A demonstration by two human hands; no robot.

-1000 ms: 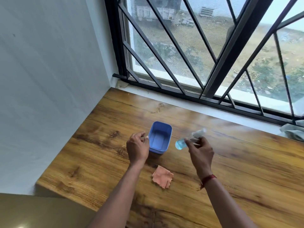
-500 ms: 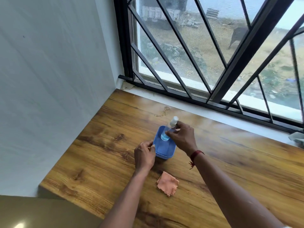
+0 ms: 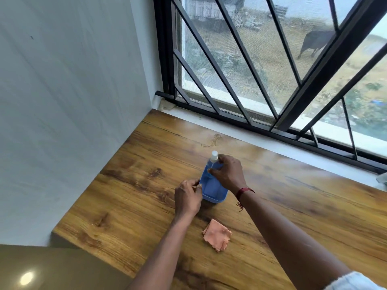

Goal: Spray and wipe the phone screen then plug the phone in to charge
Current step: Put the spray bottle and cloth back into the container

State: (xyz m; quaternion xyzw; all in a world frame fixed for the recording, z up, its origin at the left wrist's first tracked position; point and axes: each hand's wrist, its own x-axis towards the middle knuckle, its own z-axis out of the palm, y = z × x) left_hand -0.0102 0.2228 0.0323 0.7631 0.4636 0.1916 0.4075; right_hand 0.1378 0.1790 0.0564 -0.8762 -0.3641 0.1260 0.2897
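A small clear spray bottle (image 3: 212, 162) with blue liquid and a white cap stands upright inside a blue plastic box (image 3: 217, 195) on the wooden table (image 3: 136, 185). My right hand (image 3: 228, 172) is shut around the bottle from the right. My left hand (image 3: 187, 196) grips the box's left rim. A folded orange cloth (image 3: 216, 234) lies on the table just in front of the box, between my forearms. No phone or charger shows in the view.
A white wall borders the table on the left. A window with black metal bars (image 3: 272, 80) runs along the far edge. A pale cloth (image 3: 382, 177) peeks in at the right edge. The table's front left corner drops off to the floor.
My right hand carried the spray bottle from the right of the box to over it and set it upright inside. My left hand stayed on the box's rim.
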